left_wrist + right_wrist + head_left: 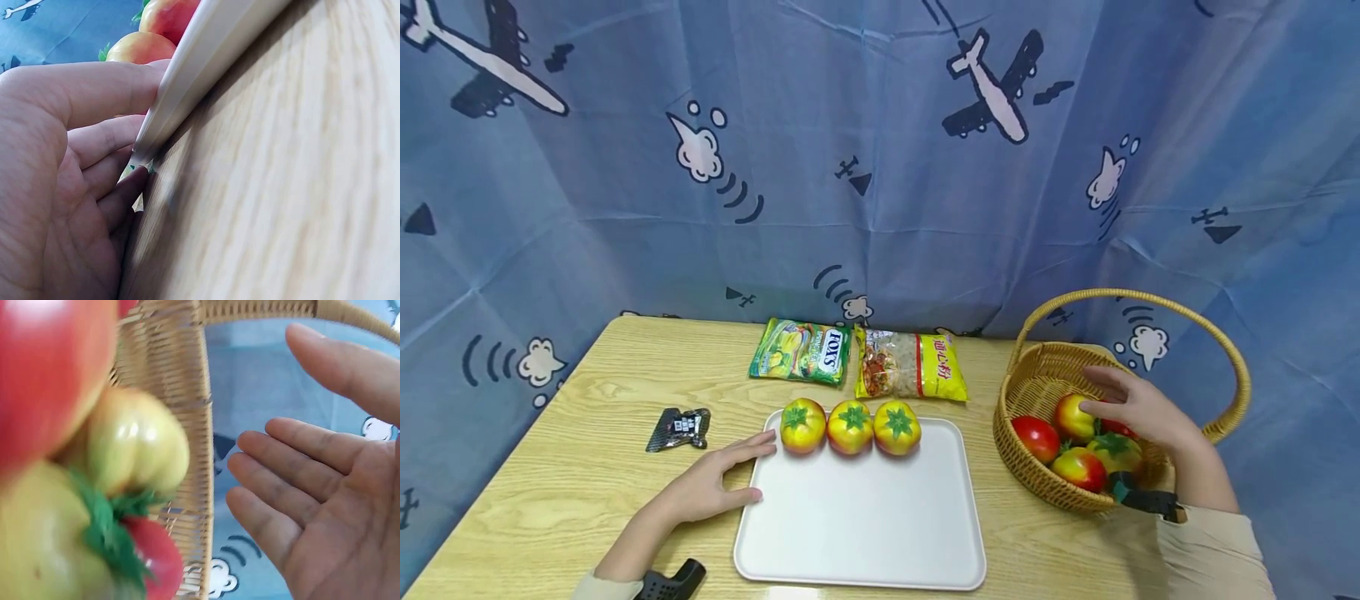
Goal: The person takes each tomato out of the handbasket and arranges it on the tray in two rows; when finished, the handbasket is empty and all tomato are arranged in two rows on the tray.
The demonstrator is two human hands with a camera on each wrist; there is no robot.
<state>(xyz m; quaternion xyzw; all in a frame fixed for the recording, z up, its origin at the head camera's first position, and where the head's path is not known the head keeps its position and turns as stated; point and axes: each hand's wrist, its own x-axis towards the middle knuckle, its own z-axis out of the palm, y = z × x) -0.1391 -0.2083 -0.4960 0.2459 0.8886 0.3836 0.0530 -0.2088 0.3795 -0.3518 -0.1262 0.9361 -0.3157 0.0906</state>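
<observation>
My left hand (718,482) rests at the left edge of a white tray (857,525), its fingertips and thumb at the rim. In the left wrist view the fingers (112,94) touch the tray's side wall (187,81). Three yellow-red tomatoes (850,427) with green tops sit in a row along the tray's far edge. My right hand (1138,408) is over a wicker basket (1022,467) of several red and yellow tomatoes (1078,468). In the right wrist view its palm and spread fingers (306,450) hold nothing, beside a yellowish tomato (140,440).
Behind the tray lie a green FOX'S packet (801,352) and a yellow noodle packet (912,365). A small black packet (679,429) is left of the tray. The basket's tall handle (1138,293) arches over it. A blue curtain (880,167) hangs behind the table.
</observation>
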